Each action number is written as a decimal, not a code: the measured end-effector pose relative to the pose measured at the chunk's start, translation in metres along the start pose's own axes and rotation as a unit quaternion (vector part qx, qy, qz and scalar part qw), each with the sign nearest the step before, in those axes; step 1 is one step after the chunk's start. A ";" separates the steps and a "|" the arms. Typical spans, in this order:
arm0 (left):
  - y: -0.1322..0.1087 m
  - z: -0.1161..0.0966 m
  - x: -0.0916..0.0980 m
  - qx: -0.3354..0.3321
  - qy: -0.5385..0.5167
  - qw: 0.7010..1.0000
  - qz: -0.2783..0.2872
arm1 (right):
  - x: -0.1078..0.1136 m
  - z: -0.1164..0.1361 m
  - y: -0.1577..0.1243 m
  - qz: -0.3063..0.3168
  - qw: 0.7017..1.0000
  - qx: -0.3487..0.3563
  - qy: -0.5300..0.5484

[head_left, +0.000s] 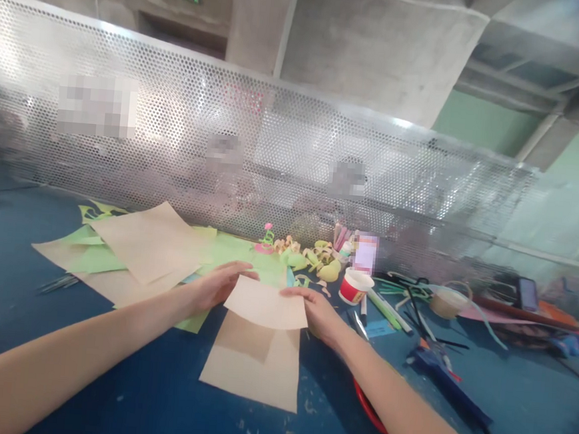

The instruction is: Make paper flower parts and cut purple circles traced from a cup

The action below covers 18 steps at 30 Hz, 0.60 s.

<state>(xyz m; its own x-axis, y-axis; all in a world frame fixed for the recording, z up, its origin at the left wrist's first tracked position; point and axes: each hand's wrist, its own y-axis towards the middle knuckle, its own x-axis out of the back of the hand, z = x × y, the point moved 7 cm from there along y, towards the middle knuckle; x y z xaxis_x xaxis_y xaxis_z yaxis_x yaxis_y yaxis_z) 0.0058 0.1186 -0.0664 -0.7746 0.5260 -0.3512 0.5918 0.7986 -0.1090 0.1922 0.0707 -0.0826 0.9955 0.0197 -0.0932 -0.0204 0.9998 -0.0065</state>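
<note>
A cream sheet of paper [266, 303] curves above the table between my hands. My left hand [221, 284] has its upper left edge, with some fingers hidden behind the paper. At the upper right edge, my right hand [316, 311] pinches the paper, fingertips lying over its top. Below it, more cream paper [257, 378] lies on the blue table and catches its shadow; I cannot tell whether the two parts are one folded sheet. To the left, large cream sheets [150, 243] overlap green sheets [98, 259].
Behind stands a perforated metal screen [285, 150]. Paper curls [320, 263], a red-and-white cup [355, 286], scissors [360, 324] and markers [387, 310] lie to the right. A blue glue gun [449, 383] trails its cord nearby. A red rim [369, 410] shows beneath my right forearm.
</note>
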 end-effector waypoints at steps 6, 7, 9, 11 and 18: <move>-0.005 -0.002 -0.002 -0.041 0.032 0.999 -0.013 | -0.001 0.005 -0.004 -0.003 1.000 0.005 -0.014; -0.005 -0.002 -0.003 -0.045 0.036 0.998 -0.006 | 0.000 0.004 -0.004 -0.001 1.000 0.008 -0.018; -0.004 -0.002 -0.005 -0.051 0.042 0.998 0.004 | 0.001 0.003 -0.005 0.002 1.000 0.012 -0.023; -0.004 -0.002 -0.007 -0.054 0.045 0.998 0.006 | 0.003 0.002 -0.006 0.006 0.999 0.017 -0.027; -0.013 0.000 -0.016 -0.057 0.042 0.997 -0.021 | 0.006 0.000 -0.011 0.030 0.998 0.035 -0.039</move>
<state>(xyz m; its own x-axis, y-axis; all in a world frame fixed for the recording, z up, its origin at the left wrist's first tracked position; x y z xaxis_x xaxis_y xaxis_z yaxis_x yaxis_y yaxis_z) 0.0106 0.0992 -0.0596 -0.8172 0.5097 -0.2692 0.5327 0.8462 -0.0147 0.1988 0.0598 -0.0836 0.9969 0.0773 -0.0138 -0.0762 0.9949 0.0667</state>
